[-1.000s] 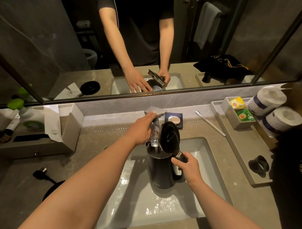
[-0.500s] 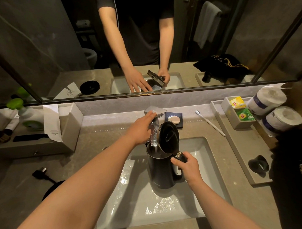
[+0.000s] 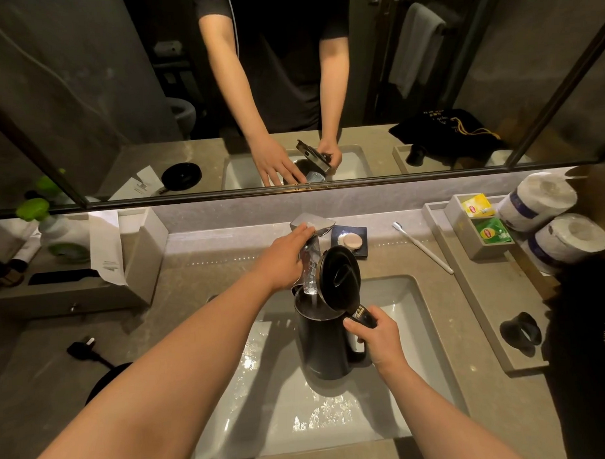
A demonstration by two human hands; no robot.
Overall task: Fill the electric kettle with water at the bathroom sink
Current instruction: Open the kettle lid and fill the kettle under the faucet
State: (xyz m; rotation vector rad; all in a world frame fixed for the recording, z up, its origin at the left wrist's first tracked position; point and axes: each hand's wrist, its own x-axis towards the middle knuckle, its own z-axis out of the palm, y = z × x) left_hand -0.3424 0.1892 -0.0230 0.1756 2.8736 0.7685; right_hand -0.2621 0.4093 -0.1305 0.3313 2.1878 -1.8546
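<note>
At the far left of the counter [image 3: 179,278], a grey organiser [image 3: 137,255] holds a white bottle with a green cap [image 3: 59,234] and a folded paper card [image 3: 106,246]. Nearer the front left edge lie a black plug [image 3: 84,350] and, partly hidden behind the forearm, the round black kettle base [image 3: 106,382]. The left hand [image 3: 283,261] reaches across to the chrome tap [image 3: 311,229] at the back edge of the sink [image 3: 425,345]; its fingers lie flat and loosely spread over the tap's lever rather than curled round it. A stream of water [image 3: 310,284] falls from the spout into the open mouth of the black kettle [image 3: 327,345], which stands upright in the white basin just below the tap, its lid [image 3: 340,277] hinged up. The right hand [image 3: 378,340] is closed round the kettle's handle on the right side, thumb on top. Behind the kettle, a dark soap dish [image 3: 351,239] with a round bar sits at the back edge. Right of the sink a white toothbrush [image 3: 421,247] lies slantwise on the counter. Beyond it a long grey tray [image 3: 485,312] carries a box of tea bags [image 3: 482,223] and a black ring-shaped object [image 3: 519,331]. Two paper rolls [image 3: 551,220] are stacked at the far right edge.
</note>
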